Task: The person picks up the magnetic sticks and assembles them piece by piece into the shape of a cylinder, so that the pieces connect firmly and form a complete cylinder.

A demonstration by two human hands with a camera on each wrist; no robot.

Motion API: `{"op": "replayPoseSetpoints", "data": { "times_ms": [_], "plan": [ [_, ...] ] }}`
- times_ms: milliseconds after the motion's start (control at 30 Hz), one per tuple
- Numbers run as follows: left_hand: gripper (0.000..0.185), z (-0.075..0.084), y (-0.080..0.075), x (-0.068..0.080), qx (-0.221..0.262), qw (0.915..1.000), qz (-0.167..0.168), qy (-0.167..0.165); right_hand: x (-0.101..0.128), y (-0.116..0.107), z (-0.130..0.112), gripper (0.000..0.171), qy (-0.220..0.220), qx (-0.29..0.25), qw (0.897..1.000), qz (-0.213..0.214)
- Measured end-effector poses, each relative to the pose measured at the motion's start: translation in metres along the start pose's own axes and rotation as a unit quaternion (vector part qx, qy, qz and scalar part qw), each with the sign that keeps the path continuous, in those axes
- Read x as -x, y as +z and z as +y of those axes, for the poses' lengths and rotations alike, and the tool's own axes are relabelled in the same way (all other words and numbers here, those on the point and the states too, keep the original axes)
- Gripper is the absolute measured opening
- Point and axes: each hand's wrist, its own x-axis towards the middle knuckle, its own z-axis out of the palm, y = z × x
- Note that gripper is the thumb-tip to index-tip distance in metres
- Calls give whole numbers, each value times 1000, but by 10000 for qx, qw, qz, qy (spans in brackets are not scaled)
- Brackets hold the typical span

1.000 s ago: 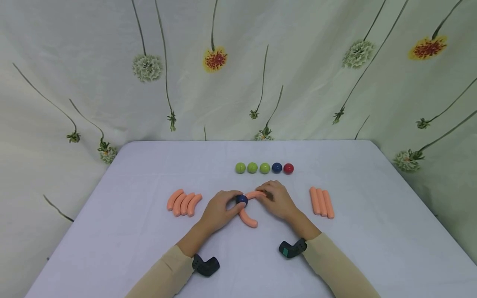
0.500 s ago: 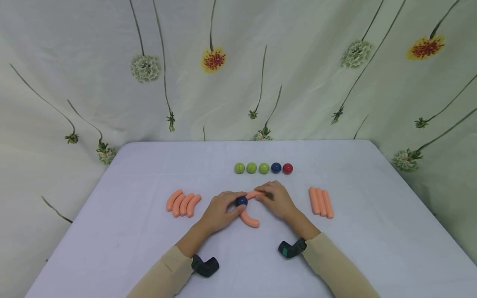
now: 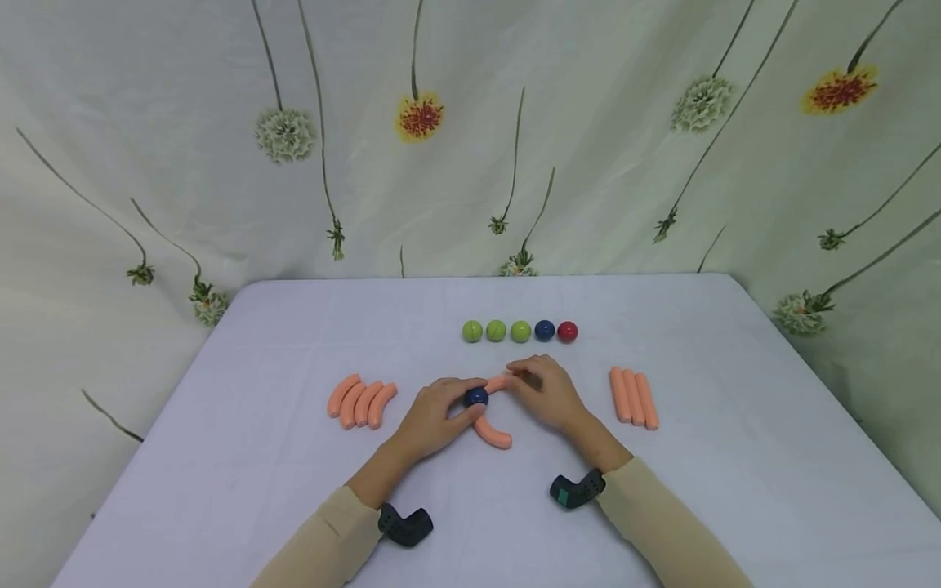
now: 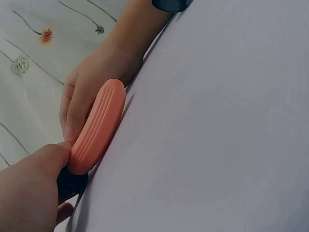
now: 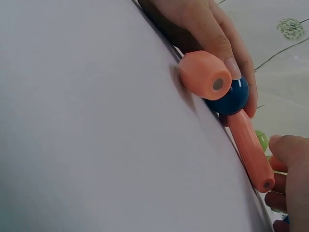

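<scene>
My left hand (image 3: pixel 439 414) pinches a dark blue ball (image 3: pixel 476 397) between thumb and fingers, low over the tablecloth. Two curved orange building rods meet that ball. The lower curved rod (image 3: pixel 494 434) bends toward me and shows a round grey spot in its end in the right wrist view. From the ball's far right side runs the upper curved rod (image 5: pixel 251 150), lying along the table. My right hand (image 3: pixel 546 392) is by this rod's outer end, thumb and fingers spread apart and partly hiding it in the head view.
Three green balls, with a green ball (image 3: pixel 520 331) nearest the second blue ball (image 3: pixel 545 330) and a red ball (image 3: pixel 567 331), form a row behind the hands. Several curved rods (image 3: pixel 363 403) lie left; three straight rods (image 3: pixel 634 398) lie right. A flowered cloth (image 3: pixel 470 163) hangs behind.
My right hand's fingers have loosened from the upper curved rod and spread. The lower curved rod's free end has swung slightly right. My left hand stays on the blue ball.
</scene>
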Motion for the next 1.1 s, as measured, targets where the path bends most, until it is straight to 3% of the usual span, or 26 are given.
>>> {"op": "replayPoseSetpoints", "data": {
  "times_ms": [100, 267, 567, 767, 933, 1100],
  "plan": [
    [43, 1, 1, 2, 42, 10000, -32, -76, -3, -5, -2, 25, 324, -182, 9992, 147],
    [43, 1, 3, 3, 49, 9999, -30, -153, -13, -19, 1, 24, 443, -145, 9976, 505],
    [42, 0, 2, 2, 31, 10000, 46, -4, -38, -63, 8, 25, 829, 183, 9915, 985],
    [42, 1, 0, 0, 32, 10000, 26, -14, -50, -82, 17, 38, 1439, 821, 9849, 505],
    [43, 2, -1, 1, 37, 10000, -5, -71, -54, -81, 24, 45, 1826, 1120, 9768, -59],
    [43, 2, -1, 1, 53, 10000, -29, -51, -54, -75, 30, 45, 1961, 1370, 9708, -187]
  ]
}}
